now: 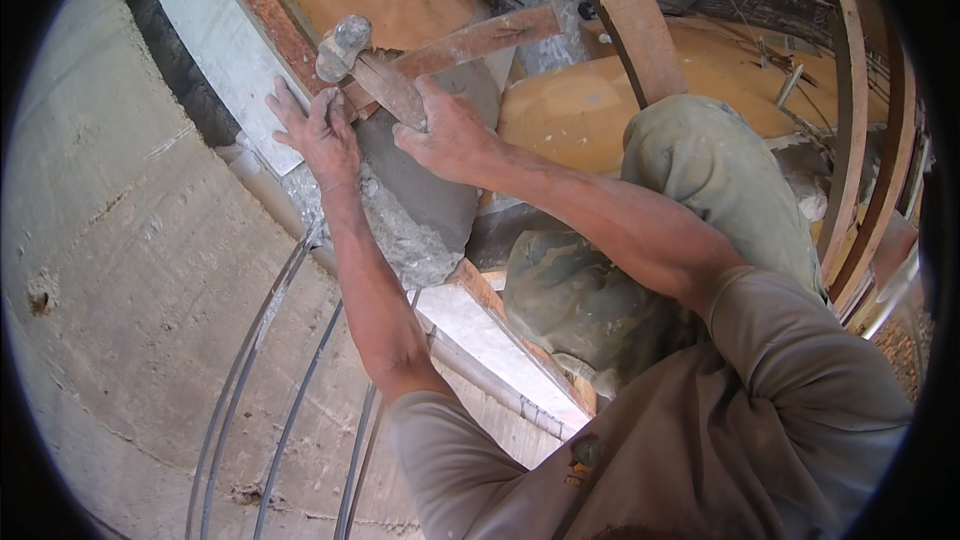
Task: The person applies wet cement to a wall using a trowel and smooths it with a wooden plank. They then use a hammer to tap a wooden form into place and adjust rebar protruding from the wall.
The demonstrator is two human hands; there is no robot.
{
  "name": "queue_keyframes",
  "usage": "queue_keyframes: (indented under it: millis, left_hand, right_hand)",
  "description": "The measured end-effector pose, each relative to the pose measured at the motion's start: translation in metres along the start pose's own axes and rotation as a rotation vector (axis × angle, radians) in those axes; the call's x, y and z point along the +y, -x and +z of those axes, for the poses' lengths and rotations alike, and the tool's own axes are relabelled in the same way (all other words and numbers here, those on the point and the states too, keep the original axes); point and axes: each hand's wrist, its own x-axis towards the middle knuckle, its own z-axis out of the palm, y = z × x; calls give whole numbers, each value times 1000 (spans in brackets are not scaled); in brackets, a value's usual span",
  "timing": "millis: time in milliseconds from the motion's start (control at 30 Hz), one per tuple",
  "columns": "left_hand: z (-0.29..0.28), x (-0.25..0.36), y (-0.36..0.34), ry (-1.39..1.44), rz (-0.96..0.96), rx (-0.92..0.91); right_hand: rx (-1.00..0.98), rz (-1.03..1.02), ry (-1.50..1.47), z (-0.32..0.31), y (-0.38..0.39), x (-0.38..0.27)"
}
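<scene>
My right hand (447,133) is closed around the dusty handle of a hammer (388,86). Its worn metal head (344,44) hangs just above the fingers of my left hand (322,135). Some fingers of that left hand stretch over a curved white-faced board (205,45), while its thumb and forefinger close together at the board's wooden edge. What they pinch is too small to make out. A wooden strip (485,40) runs behind the hammer, its near end beside my left thumb. Below my hands lies a grey, rough-faced concrete piece (415,210).
A curved concrete wall (150,240) fills the left side. Several thin metal rods (290,430) run up toward the board. Curved wooden ribs (850,110) rise at the right, near orange-yellow panels (570,110). My bent knee (710,160) and another white-faced board (505,345) are close by.
</scene>
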Motion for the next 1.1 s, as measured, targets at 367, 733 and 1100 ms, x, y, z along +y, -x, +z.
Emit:
queue_keyframes:
  millis: [367, 733, 1100]
  left_hand:
    - [-3, -4, 1, 57, -6, -9]
    - [-5, 3, 1, 78, -36, 10]
    - [-5, 4, 1, 85, -25, 11]
  right_hand:
    - [-47, -64, 88, 8, -3, 3]
    - [-15, -9, 147, -8, 2, -19]
    - [-5, -103, 117, 1, 3, 3]
